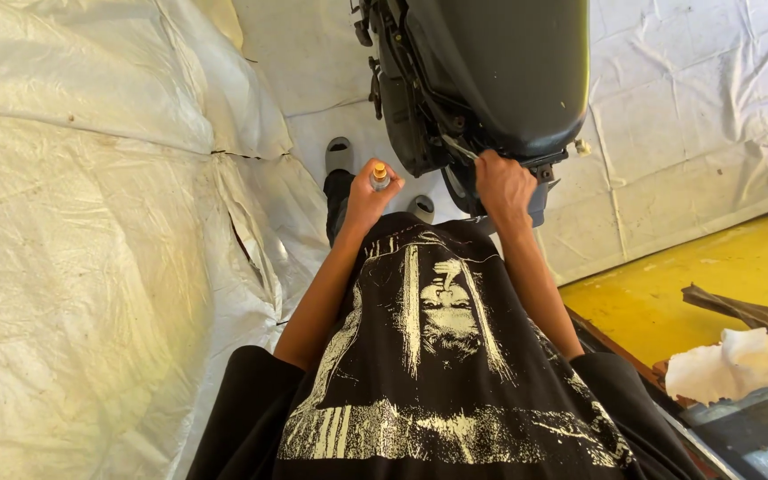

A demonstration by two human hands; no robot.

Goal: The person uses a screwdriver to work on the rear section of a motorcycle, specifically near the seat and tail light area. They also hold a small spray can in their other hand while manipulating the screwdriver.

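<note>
Bottle (380, 177): small, clear-bodied with an orange cap, upright, left of centre, just left of the dark machine's near end.
Left hand (366, 200): clenched around the bottle, fingers wrapped about the body, cap poking out above the fist.
Right hand (503, 185): closed in a fist against the near lower edge of the machine, knuckles up; gripping something there, a thin pale rod (460, 149) jutting out to the left of the fist; exact part under the fingers hidden.
Hands: near each other, apart, bottle side to the left, machine side to the right.
Machine (491, 80): large, black, smooth rounded cover on top, brackets and fittings down its left flank, far of both hands, reaching to the top edge.
Shirt (437, 364): black with pale printed figure, filling the near centre, bare forearms leading out from it.
Sandals (340, 156): grey, one far left of the bottle, another (420, 209) just right of the left hand, partly hidden.
Sheeting (91, 222): white, crumpled, stained, covering the left side and the far right ground.
Floor patch (722, 276): yellow, near right, beyond the sheeting edge.
Crumpled paper (735, 364): white, at the near right, lying on dark debris.
</note>
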